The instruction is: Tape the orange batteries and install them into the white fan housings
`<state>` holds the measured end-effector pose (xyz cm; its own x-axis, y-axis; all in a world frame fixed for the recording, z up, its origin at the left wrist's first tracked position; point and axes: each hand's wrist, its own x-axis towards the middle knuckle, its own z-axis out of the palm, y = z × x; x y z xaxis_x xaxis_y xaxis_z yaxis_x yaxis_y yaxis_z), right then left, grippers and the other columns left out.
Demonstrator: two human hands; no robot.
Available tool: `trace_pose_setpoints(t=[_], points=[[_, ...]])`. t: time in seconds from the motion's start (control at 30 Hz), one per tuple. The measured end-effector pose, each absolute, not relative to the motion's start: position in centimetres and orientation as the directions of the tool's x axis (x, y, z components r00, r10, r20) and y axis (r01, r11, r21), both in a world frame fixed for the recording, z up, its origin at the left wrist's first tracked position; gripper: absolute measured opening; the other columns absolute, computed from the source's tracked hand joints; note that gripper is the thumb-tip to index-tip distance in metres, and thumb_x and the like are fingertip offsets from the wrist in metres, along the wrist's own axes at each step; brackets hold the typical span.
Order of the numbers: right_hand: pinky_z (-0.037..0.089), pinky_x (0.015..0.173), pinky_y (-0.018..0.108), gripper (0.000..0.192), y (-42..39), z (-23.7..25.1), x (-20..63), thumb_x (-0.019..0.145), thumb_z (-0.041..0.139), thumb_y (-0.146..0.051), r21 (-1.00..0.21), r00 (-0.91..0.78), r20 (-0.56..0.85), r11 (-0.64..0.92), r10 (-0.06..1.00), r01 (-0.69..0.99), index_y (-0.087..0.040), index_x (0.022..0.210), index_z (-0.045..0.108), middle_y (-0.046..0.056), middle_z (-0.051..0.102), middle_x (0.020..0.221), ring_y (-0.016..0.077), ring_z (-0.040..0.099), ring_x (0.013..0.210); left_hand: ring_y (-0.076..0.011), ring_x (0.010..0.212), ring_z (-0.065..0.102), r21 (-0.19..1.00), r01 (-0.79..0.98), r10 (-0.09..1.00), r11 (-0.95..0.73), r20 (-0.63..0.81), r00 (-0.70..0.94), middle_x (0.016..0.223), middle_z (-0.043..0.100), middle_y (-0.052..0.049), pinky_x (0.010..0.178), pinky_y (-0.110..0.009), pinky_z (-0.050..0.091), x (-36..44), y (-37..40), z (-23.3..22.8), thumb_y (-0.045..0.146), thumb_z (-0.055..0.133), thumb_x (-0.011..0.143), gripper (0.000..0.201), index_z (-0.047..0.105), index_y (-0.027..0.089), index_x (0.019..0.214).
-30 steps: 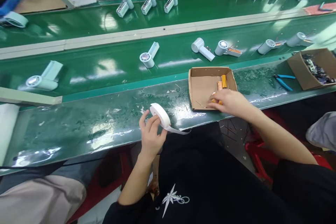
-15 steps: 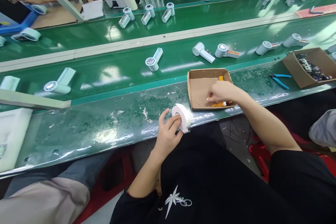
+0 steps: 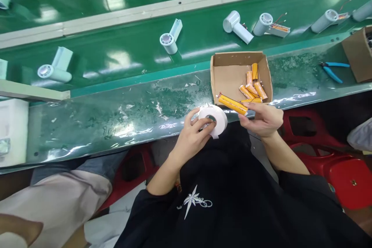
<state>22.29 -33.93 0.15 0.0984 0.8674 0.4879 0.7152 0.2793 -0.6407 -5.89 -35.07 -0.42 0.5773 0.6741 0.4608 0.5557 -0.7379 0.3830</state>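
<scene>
My left hand [image 3: 195, 136] is closed on a roll of white tape [image 3: 221, 121], with fingers in its core and a short loose end at the bottom. Between the thumb and fingers of my right hand [image 3: 263, 119] is a long orange battery pack [image 3: 232, 103], held by its right end and tilted, with thin wires at the far left end. It is over the front edge of a shallow cardboard box [image 3: 225, 81]. Inside that box, on the right side, lie several more orange battery packs [image 3: 260, 90].
Light-blue fan-shaped housings [image 3: 169, 43] lie on the green conveyor belt [image 3: 116, 42] behind the bench [image 3: 95, 128]. Blue-handled pliers [image 3: 334, 71] and another cardboard box [image 3: 359, 56] are at the right. A seated person's lap [image 3: 72, 190] is at left, and a red stool [image 3: 350, 180] at right.
My right hand has come out of the cardboard box toward me, now gripping an orange battery pack. The tape roll in my left hand has turned more face-up. The view has tilted down.
</scene>
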Motion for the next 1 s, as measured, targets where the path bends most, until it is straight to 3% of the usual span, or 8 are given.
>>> trace_pose_setpoints(t=[0.1, 0.23, 0.4, 0.53, 0.67, 0.8, 0.9, 1.0], points=[[0.074, 0.081, 0.047, 0.038, -34.7, -0.7, 21.4, 0.087, 0.077, -0.066, -0.691, 0.116, 0.505, 0.321, 0.855, 0.647, -0.03, 0.096, 0.083, 0.008, 0.085, 0.09, 0.0311, 0.084, 0.08, -0.0373, 0.151, 0.051, 0.374, 0.575, 0.685, -0.728, 0.425, 0.591, 0.12, 0.076, -0.008, 0.115, -0.064, 0.062, -6.0, -35.3, -0.6, 0.003, 0.067, 0.099, 0.044, 0.07, 0.03, 0.135], [0.073, 0.093, 0.046, 0.035, -35.8, -1.5, 20.7, 0.089, 0.079, -0.06, -0.826, 0.03, 0.338, 0.281, 0.941, 0.489, -0.028, 0.102, 0.081, 0.008, 0.087, 0.102, 0.029, 0.085, 0.093, -0.0366, 0.158, 0.045, 0.358, 0.607, 0.704, -0.71, 0.378, 0.601, 0.129, 0.075, -0.008, 0.117, -0.059, 0.063, -6.6, -35.5, -1.0, 0.005, 0.067, 0.101, 0.046, 0.072, 0.031, 0.139], [0.07, 0.105, 0.045, 0.056, -35.6, -0.1, 21.2, 0.089, 0.088, -0.053, -0.991, -0.179, -0.02, 0.003, 0.984, 0.131, -0.026, 0.136, 0.077, 0.008, 0.084, 0.127, 0.0271, 0.083, 0.114, -0.0332, 0.154, 0.054, 0.307, 0.584, 0.66, -0.751, 0.361, 0.659, 0.132, 0.074, -0.006, 0.124, -0.051, 0.059, -7.8, -34.5, -0.2, 0.008, 0.066, 0.105, 0.044, 0.072, 0.029, 0.143], [0.066, 0.114, 0.052, 0.059, -34.2, 1.7, 21.9, 0.086, 0.093, -0.047, -0.988, -0.28, -0.146, -0.123, 0.949, 0.097, -0.027, 0.14, 0.078, 0.006, 0.082, 0.134, 0.0287, 0.082, 0.119, -0.0313, 0.151, 0.058, 0.308, 0.523, 0.604, -0.795, 0.319, 0.731, 0.132, 0.076, -0.006, 0.127, -0.052, 0.056, -7.8, -33.5, 0.7, 0.011, 0.066, 0.106, 0.049, 0.068, 0.03, 0.151], [0.067, 0.111, 0.052, 0.067, -34.1, 1.1, 19.8, 0.084, 0.092, -0.059, -0.998, -0.028, -0.064, -0.064, 0.998, 0.025, -0.027, 0.14, 0.076, 0.009, 0.081, 0.134, 0.0315, 0.08, 0.124, -0.0289, 0.139, 0.063, 0.336, 0.535, 0.632, -0.775, 0.397, 0.666, 0.13, 0.076, -0.007, 0.128, -0.054, 0.054, -6.4, -33.9, 0.2, 0.019, 0.071, 0.106, 0.053, 0.064, 0.033, 0.157], [0.068, 0.109, 0.049, 0.079, -35.0, -1.1, 15.6, 0.102, 0.061, -0.075, -0.999, 0.373, 0.047, 0.036, 0.927, 0.036, -0.034, 0.168, 0.045, 0.012, 0.069, 0.154, 0.0309, 0.072, 0.138, -0.0291, 0.115, 0.064, 0.344, 0.618, 0.695, -0.707, 0.502, 0.514, 0.107, 0.077, -0.007, 0.118, -0.058, 0.054, -3.9, -35.1, -1.1, 0.029, 0.077, 0.104, 0.049, 0.068, 0.032, 0.152], [0.069, 0.107, 0.049, 0.076, -34.8, -1.5, 16.3, 0.104, 0.06, -0.07, -0.999, 0.351, 0.014, 0.001, 0.936, 0.036, -0.032, 0.167, 0.044, 0.014, 0.067, 0.155, 0.0325, 0.07, 0.141, -0.0291, 0.105, 0.063, 0.38, 0.611, 0.707, -0.695, 0.515, 0.484, 0.094, 0.073, -0.008, 0.103, -0.053, 0.056, -2.5, -36.4, -1.5, 0.038, 0.08, 0.102, 0.039, 0.075, 0.026, 0.138], [0.07, 0.105, 0.05, 0.067, -33.9, 0.5, 21.3, 0.101, 0.069, -0.061, -0.998, 0.308, 0.016, -0.003, 0.951, 0.061, -0.036, 0.161, 0.052, 0.01, 0.069, 0.152, 0.0338, 0.069, 0.142, -0.0248, 0.102, 0.063, 0.493, 0.32, 0.568, -0.809, 0.515, 0.642, 0.096, 0.073, -0.005, 0.105, -0.047, 0.055, -3.1, -37.9, -1.4, 0.038, 0.084, 0.099, 0.036, 0.077, 0.026, 0.132]])
